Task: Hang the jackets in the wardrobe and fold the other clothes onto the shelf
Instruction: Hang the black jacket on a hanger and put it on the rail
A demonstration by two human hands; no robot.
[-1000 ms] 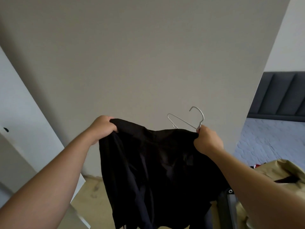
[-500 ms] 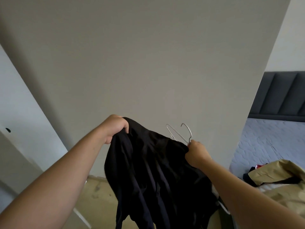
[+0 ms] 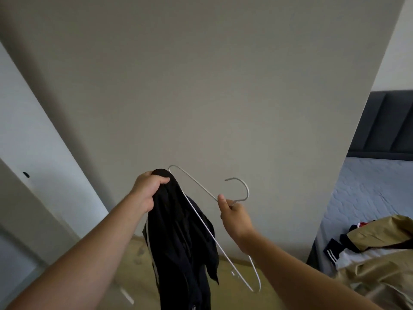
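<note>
A black jacket (image 3: pixel 178 238) hangs bunched from my left hand (image 3: pixel 146 193), which grips its top edge in a fist. My right hand (image 3: pixel 232 214) pinches a grey wire hanger (image 3: pixel 202 227) at the neck just under its hook. The hanger is tilted, with one shoulder end up beside my left hand and the other end low at the right. It lies against the front of the jacket and is bare along its whole visible length.
A tall beige wardrobe panel (image 3: pixel 201 86) fills the view straight ahead. A white door (image 3: pixel 33 135) stands at the left. At the right is a bed (image 3: pixel 368 193) with a dark headboard, a tan garment (image 3: pixel 384 233) and other clothes. The floor is yellowish.
The jacket has slipped off the hanger. My left hand moved right and now holds the jacket bunched. My right hand drew the hanger out, so it shows bare and tilted.
</note>
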